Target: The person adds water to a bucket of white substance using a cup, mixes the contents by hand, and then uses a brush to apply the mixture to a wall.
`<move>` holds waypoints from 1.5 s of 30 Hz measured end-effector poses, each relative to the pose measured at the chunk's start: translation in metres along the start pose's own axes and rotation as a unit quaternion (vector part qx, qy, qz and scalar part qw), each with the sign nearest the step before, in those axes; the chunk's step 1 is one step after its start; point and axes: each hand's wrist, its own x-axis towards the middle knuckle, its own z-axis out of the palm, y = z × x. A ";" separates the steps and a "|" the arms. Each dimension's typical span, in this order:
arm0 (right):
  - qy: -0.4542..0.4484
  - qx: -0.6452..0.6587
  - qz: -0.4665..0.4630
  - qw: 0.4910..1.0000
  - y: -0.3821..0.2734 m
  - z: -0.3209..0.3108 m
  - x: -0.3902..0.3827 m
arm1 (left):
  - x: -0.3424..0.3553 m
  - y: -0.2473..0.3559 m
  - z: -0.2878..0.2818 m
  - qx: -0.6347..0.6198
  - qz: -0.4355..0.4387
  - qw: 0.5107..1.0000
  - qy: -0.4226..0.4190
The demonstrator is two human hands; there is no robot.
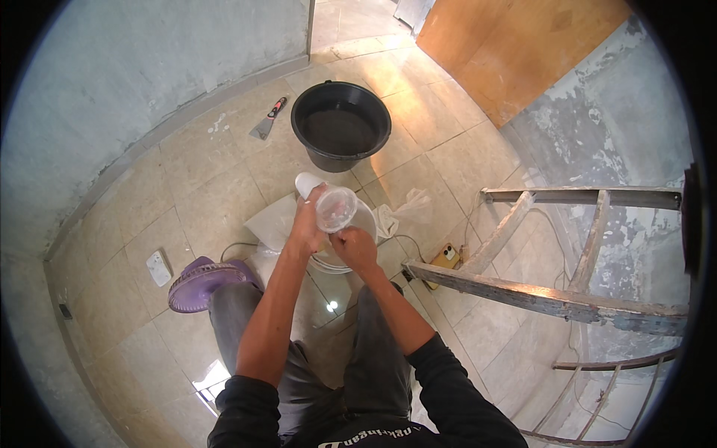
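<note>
My left hand (305,224) is wrapped round a clear round plastic container (337,209). A white rounded piece (308,183) sticks out beyond its fingers; whether it is joined to the container I cannot tell. At the container's near rim, my right hand (355,249) is closed, and what its fingers hold is hidden. Both hands are over a pale bucket (366,222), mostly covered by them. White plastic sheeting or a bag (272,224) lies to its left, and a crumpled clear bag (411,210) to its right.
Ahead stands a black tub (341,123), with a putty knife (269,119) on the tiles to its left. A purple fan (205,285) and a white power strip (158,267) lie left. On the right are a worn wooden ladder (523,290) and a yellowish phone (446,257).
</note>
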 end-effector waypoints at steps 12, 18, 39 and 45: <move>0.076 0.207 0.063 0.973 0.001 -0.020 0.016 | -0.006 0.012 0.005 -0.071 -0.024 0.996 -0.049; -0.005 0.286 0.128 0.950 -0.016 -0.057 0.041 | -0.004 0.013 0.002 -0.104 -0.015 0.990 -0.094; 0.001 0.224 0.124 0.967 -0.033 -0.130 0.110 | -0.011 -0.022 -0.043 0.744 -0.021 0.654 0.133; 0.011 0.236 0.173 0.956 0.003 -0.140 0.093 | -0.008 -0.022 -0.061 0.714 -0.003 0.687 0.136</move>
